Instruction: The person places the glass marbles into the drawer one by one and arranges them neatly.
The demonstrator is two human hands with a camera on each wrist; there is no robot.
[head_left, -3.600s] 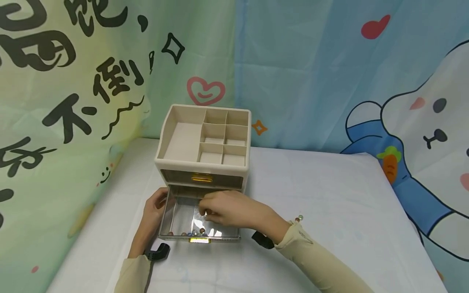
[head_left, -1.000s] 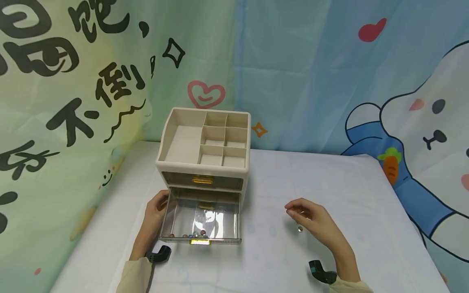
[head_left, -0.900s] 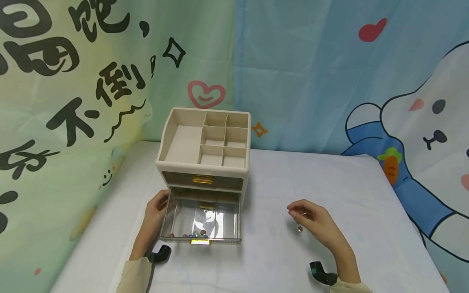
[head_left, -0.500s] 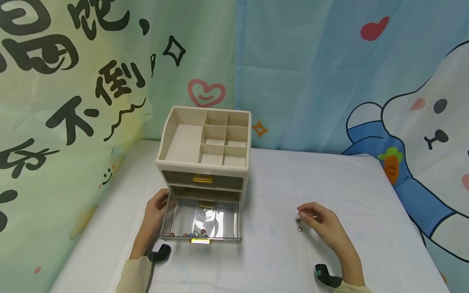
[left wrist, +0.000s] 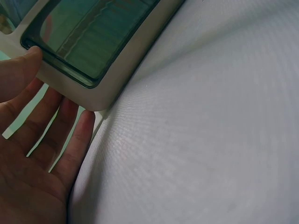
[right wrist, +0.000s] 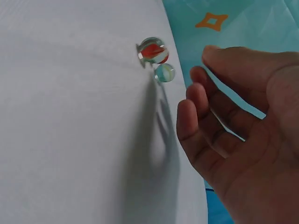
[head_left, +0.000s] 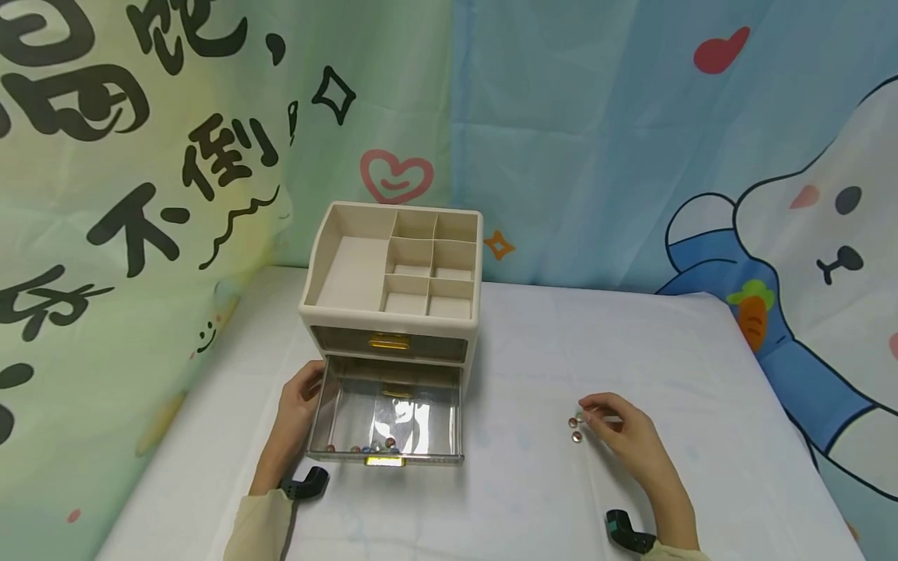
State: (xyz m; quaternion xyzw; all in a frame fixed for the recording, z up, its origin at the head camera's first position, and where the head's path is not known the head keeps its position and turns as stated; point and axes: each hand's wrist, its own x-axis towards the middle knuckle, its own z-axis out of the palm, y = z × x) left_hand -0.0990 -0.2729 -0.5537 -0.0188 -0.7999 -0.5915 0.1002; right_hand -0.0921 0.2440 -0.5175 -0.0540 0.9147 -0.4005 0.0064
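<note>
A cream desktop organizer (head_left: 393, 312) stands on the table with its clear lower drawer (head_left: 351, 425) pulled out. My left hand (head_left: 298, 417) is at the organizer's left side. In the left wrist view, the fingers of my left hand (left wrist: 42, 126) are stretched out against its edge, and the thumb touches the frame of a tinted panel (left wrist: 88, 37). On the right, my right hand (head_left: 627, 436) hovers by several glass marbles (head_left: 577, 437), fingers loosely bent. The right wrist view has a red-striped marble (right wrist: 153, 50) and a greenish marble (right wrist: 165, 73) just beyond my right fingertips.
Several small marbles (head_left: 372, 448) lie along the drawer's front wall. The organizer's upper drawer (head_left: 389, 343), with a gold handle, is closed. Open compartments (head_left: 428, 257) form its top. A printed curtain (head_left: 561, 140) hangs behind the white table (head_left: 519, 491).
My right hand has left the lower drawer for the table on the right, then shifted a little farther right, exposing more marbles there. My left hand has stayed at the organizer's side.
</note>
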